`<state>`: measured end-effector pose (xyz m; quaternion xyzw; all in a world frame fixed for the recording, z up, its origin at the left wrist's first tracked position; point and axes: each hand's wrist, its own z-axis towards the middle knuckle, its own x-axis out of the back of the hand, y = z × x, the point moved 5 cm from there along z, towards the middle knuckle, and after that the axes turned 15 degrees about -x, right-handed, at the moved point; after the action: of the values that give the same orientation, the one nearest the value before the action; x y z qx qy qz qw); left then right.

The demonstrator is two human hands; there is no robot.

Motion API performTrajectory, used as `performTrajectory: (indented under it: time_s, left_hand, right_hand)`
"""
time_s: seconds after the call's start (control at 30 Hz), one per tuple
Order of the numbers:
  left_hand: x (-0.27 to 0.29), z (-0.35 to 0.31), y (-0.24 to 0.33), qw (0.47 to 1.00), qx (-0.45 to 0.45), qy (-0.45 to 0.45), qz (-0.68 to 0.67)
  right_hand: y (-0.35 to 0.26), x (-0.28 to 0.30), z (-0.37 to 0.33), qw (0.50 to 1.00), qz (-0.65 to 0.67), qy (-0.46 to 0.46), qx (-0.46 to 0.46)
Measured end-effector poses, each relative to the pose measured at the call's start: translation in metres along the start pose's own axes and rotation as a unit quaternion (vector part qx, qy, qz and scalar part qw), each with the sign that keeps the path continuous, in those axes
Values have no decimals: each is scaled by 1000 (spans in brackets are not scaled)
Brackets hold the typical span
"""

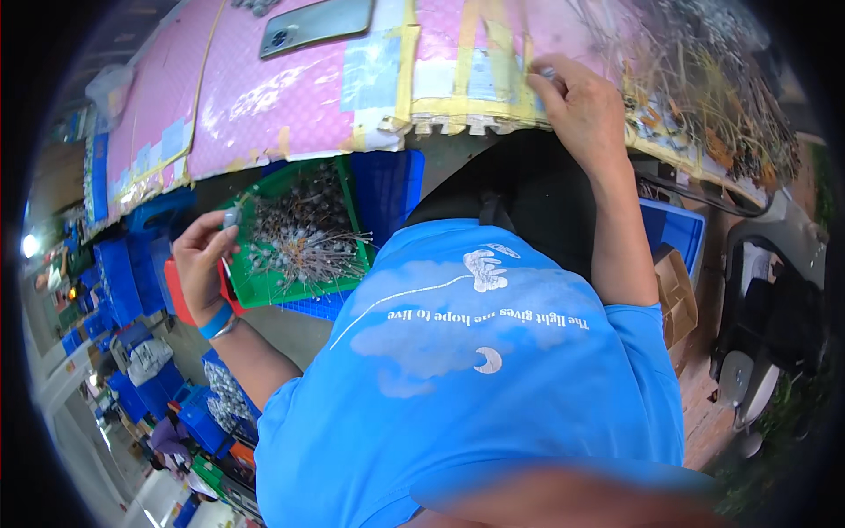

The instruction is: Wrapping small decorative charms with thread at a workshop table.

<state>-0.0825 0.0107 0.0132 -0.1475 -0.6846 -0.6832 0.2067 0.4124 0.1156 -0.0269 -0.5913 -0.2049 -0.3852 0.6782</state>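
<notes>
My left hand (202, 257) is raised beside the left edge of a green crate (356, 220). Its thumb and fingers pinch a small grey rounded piece (231, 216). Many grey-headed pieces with thin wiry stems (304, 251) lie heaped in the crate. My right hand (583, 110) is at the front edge of the pink-covered table (255, 97), over its yellow tape. Its fingers close on another small grey piece (547, 73), mostly hidden by them. To the right of this hand, a tangled heap of thin stems (704, 97) covers the table's end.
A phone (317, 26) lies on the table's far part. Blue crates (387, 189) stand under and beside the green one, with a red container (180, 295) at its left. To my right are a blue bin (673, 231), a cardboard box (676, 295) and a dark wheeled vehicle (761, 308).
</notes>
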Motion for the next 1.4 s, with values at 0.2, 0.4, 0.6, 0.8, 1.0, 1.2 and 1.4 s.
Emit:
performTrajectory:
  time_s: [0.2, 0.4, 0.6, 0.8, 1.0, 1.2, 1.4]
  left_hand:
    - [22, -1, -80, 981, 26, -11, 190]
    - [-54, 65, 58, 978, -117, 170, 35]
    - [-201, 203, 121, 948, -314, -35, 23]
    - [-294, 327, 167, 880, -420, -20, 221]
    - [-324, 360, 151, 808, -477, 43, 344]
    - [-300, 334, 149, 858, -458, -44, 230]
    - [-283, 208, 141, 910, -210, -206, -292]
  right_hand:
    - [20, -2, 23, 984, -69, 84, 143]
    - [51, -3, 46, 828, 513, -77, -212]
    - [-1, -30, 16, 836, 411, -312, -185]
    - [28, 18, 18, 778, 560, -182, -219]
    - [25, 25, -1, 789, 544, -180, -223]
    - [20, 12, -5, 792, 490, -261, -255]
    - [20, 14, 7, 702, 668, -56, -238]
